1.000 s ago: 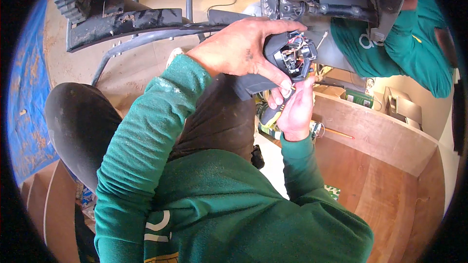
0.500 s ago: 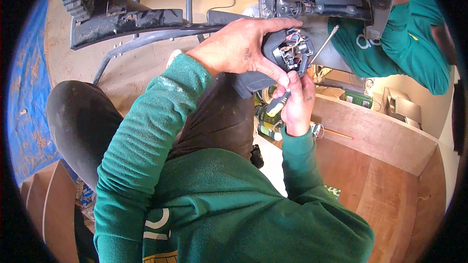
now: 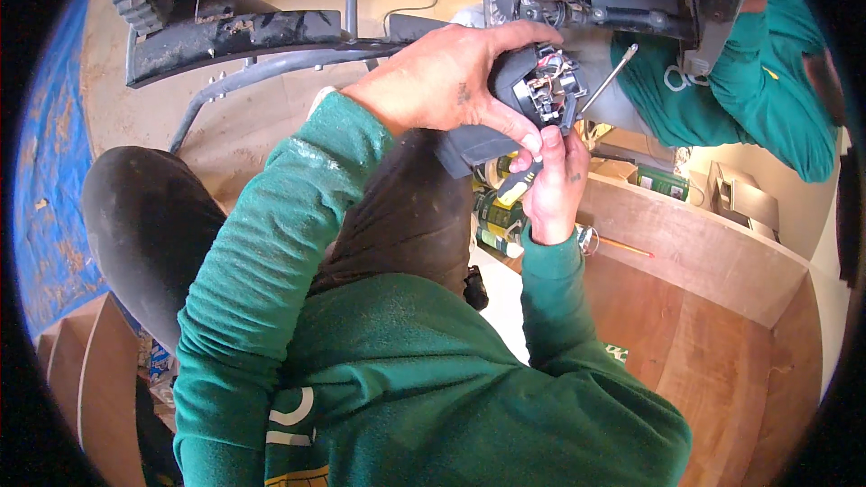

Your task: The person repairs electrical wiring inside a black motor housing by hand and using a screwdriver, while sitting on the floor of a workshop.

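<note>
The left hand (image 3: 442, 81) clenches its grip around a black switch housing (image 3: 532, 90) with exposed wires, held up below the dark machine frame (image 3: 253, 36). The right hand (image 3: 550, 185) grasps a yellow-handled screwdriver (image 3: 559, 135), its shaft rising just beside the housing.

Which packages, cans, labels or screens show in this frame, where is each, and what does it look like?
Cans: stacked just below the right hand, cylindrical, green and yellow labels.
Green box: on the wooden bench to the right, flat, dark green.
Cardboard box: further right on the bench, open, tan.
No screens visible.
</note>
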The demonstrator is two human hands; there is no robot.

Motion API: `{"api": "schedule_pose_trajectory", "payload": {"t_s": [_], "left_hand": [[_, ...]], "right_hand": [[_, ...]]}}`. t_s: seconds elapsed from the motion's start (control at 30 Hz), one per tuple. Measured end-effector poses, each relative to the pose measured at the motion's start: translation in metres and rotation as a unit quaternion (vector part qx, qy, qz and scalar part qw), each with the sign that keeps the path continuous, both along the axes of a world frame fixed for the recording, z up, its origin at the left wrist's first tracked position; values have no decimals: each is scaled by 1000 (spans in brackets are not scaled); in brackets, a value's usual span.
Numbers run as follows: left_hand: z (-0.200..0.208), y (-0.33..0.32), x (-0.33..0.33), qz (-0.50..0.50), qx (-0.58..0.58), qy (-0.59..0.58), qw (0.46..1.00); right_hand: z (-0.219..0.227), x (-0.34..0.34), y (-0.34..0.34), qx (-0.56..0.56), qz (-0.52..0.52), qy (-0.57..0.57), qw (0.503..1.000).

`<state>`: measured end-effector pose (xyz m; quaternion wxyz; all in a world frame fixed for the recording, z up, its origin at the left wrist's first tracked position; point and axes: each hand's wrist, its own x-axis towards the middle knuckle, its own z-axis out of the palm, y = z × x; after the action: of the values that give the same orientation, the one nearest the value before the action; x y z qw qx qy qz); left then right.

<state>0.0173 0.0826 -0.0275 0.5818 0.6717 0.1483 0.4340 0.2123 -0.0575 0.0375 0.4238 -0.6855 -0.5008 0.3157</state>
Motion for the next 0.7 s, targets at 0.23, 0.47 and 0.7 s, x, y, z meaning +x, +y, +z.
{"api": "schedule_pose_trajectory", "payload": {"t_s": [0.23, 0.47, 0.7], "left_hand": [[-2, 2, 0, -22, -17, -17, 999], [-2, 4, -4, -31, -10, -21, 999], [-5, 3, -4, -64, -25, -27, 997]], "right_hand": [[4, -13, 5, -1, -30, 26, 999], [7, -20, 4, -13, -38, 10, 999], [8, -16, 2, -15, -16, 16, 1000]]}}
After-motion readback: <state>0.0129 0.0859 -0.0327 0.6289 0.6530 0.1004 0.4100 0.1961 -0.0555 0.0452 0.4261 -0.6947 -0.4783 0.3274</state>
